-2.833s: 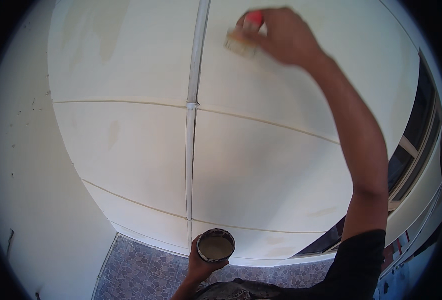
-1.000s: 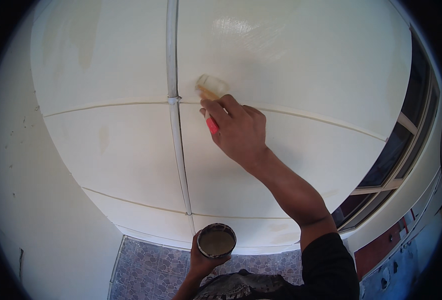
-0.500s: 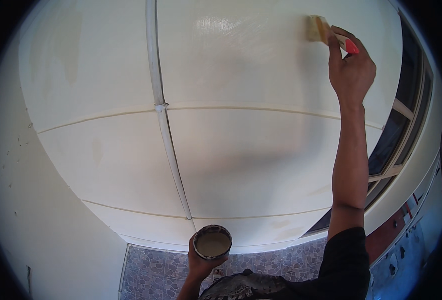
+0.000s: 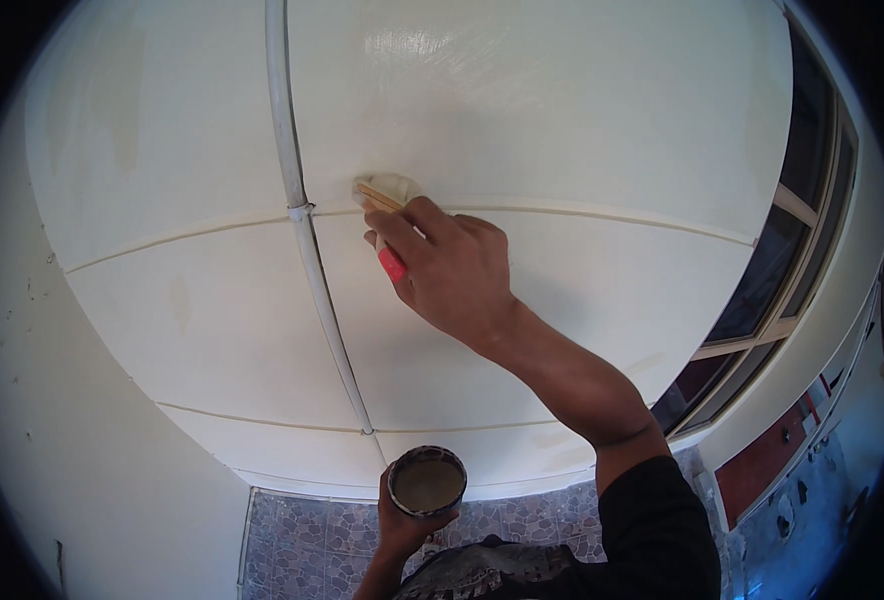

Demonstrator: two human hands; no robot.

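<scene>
My right hand (image 4: pixel 452 265) is closed round the handle of a flat paintbrush (image 4: pixel 387 192) with pale bristles and a red handle end. Its bristles lie against the cream wall (image 4: pixel 522 120), just above a horizontal groove and to the right of a vertical white pipe (image 4: pixel 314 260). Low in the view, my left hand (image 4: pixel 399 525) grips a round dark paint pot (image 4: pixel 428 481) with pale smears on its rim. Off-white paint is inside the pot. A shiny wet-looking patch shows on the upper wall.
The pipe is clamped to the wall with a small bracket (image 4: pixel 301 211). At the right stands a window (image 4: pixel 772 270) with light frames and dark panes. The floor (image 4: pixel 302 545) has a stone-pattern tile. A plain side wall (image 4: pixel 92 450) rises at the left.
My right hand has swept the paintbrush left and down across the wall, from near the window to beside the pipe. My left hand holds the paint pot in nearly the same place.
</scene>
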